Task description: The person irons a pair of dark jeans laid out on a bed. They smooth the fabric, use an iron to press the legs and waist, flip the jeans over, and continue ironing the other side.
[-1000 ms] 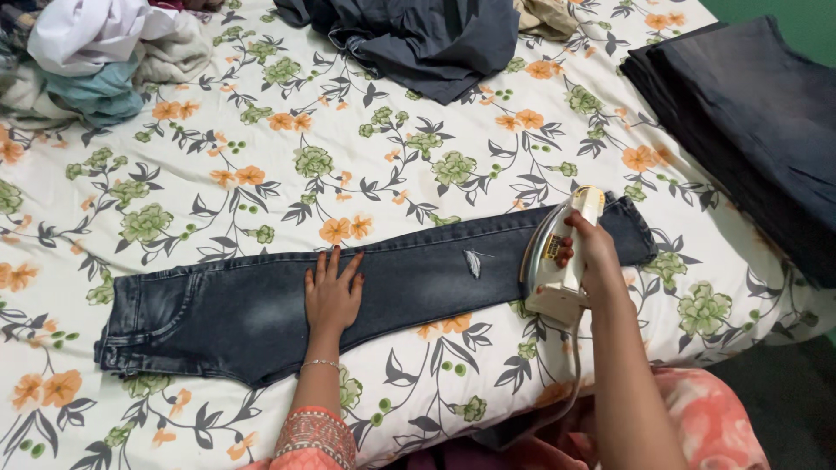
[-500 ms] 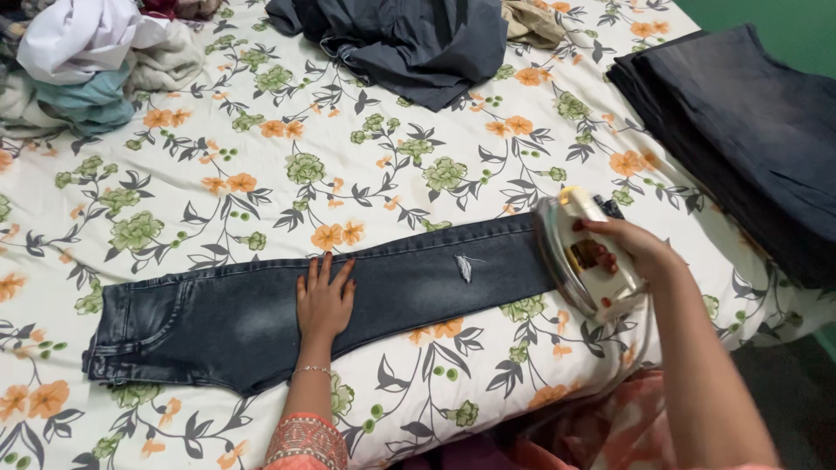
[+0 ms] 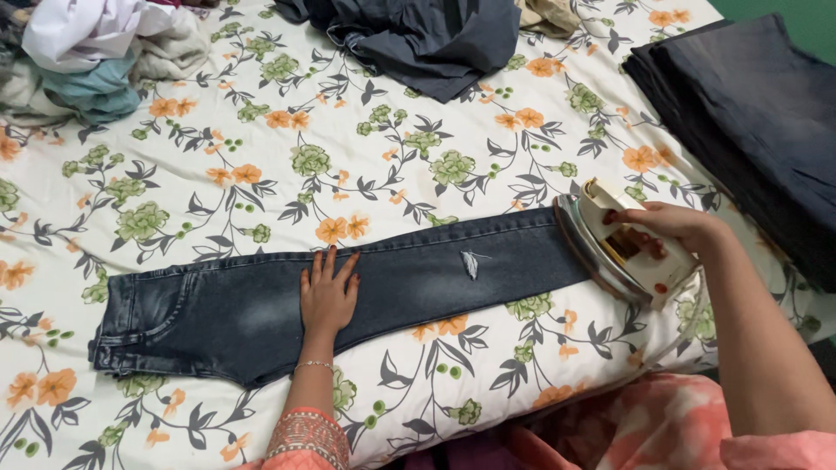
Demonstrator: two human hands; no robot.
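Observation:
Dark grey jeans [image 3: 261, 305] lie folded lengthwise across a floral bedsheet [image 3: 348, 165], waistband at the left, a small rip near the middle of the leg. My left hand [image 3: 329, 296] presses flat on the thigh part, fingers apart. My right hand [image 3: 670, 228] grips the handle of a cream electric iron [image 3: 623, 252], which is tipped up on its side at the hem end of the leg, its metal soleplate facing left.
A stack of folded dark garments [image 3: 749, 122] sits at the right edge of the bed. A crumpled dark grey garment [image 3: 418, 39] lies at the top centre, and a heap of mixed light clothes [image 3: 96, 52] at the top left.
The iron has slid right along the leg to the hem and been tilted up onto its side. My left hand has stayed flat on the jeans.

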